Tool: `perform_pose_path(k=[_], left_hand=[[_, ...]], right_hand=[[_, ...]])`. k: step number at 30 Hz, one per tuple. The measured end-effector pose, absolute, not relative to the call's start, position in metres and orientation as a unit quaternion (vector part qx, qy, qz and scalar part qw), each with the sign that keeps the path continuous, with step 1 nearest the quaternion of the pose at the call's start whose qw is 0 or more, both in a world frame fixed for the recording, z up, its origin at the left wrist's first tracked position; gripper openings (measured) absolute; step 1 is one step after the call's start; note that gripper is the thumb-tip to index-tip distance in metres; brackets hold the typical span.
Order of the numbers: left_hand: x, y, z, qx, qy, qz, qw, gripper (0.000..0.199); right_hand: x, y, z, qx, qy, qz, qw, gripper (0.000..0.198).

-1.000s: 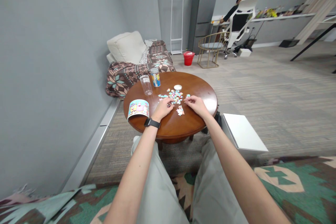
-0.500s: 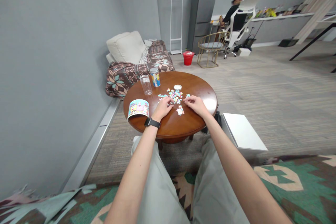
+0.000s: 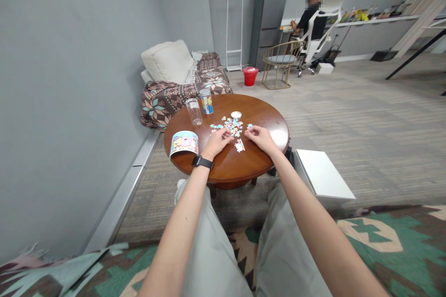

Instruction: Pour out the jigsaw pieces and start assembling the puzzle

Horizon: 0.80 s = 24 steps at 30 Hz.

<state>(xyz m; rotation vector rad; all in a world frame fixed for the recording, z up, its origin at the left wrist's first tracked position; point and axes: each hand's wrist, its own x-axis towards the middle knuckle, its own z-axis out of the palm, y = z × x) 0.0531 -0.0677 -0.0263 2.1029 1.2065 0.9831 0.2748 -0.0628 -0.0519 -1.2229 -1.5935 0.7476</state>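
A heap of small colourful jigsaw pieces (image 3: 232,125) lies in the middle of the round wooden table (image 3: 226,171). Just in front of it sits a small cluster of jigsaw pieces (image 3: 239,145). My left hand (image 3: 220,142), with a black watch on the wrist, rests at the left of this cluster, fingers curled together. On the other side, my right hand (image 3: 259,138) has its thumb and fingers pinched at the heap's right edge. Whatever either pinch holds is too small to make out. A curved picture sheet (image 3: 184,143) with cartoon figures stands left of my left hand.
A clear cup (image 3: 194,112), a printed tin (image 3: 206,103) and a round lid (image 3: 236,115) stand farther back on the table. A white box (image 3: 324,174) is on the floor at the right. Beyond, a person (image 3: 310,18) sits in a white chair.
My left fingers have shifted slightly right, towards the cluster. My right hand has moved a little to the right, its fingertips still pinched. The table items stay put.
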Motion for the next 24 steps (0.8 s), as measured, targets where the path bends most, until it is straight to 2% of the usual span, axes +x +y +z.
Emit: perform_pose_path(k=[2,5,13,18,24], left_hand=[[0.0527,-0.0681,-0.0251,0.792,0.439,0.357,0.23,0.003],[0.0519,-0.0687,-0.0244,0.806,0.435,0.357,0.185,0.011],[0.0536,-0.0675,-0.028,0.781,0.442,0.369,0.242,0.006],[0.0525,-0.068,-0.0255,0.796,0.442,0.358,0.206,0.007],[0.0504,-0.0677,-0.0241,0.821,0.428,0.33,0.187,0.011]], right_hand=[[0.2758,-0.0625,-0.051,-0.505,-0.668,0.28,0.469,0.03],[0.2755,-0.0614,-0.0511,-0.496,-0.669,0.289,0.473,0.038],[0.272,-0.0623,-0.052,-0.467,-0.629,0.383,0.489,0.047],[0.2718,-0.0637,-0.0509,-0.457,-0.622,0.4,0.495,0.033],[0.275,-0.0623,-0.052,-0.495,-0.649,0.317,0.482,0.021]])
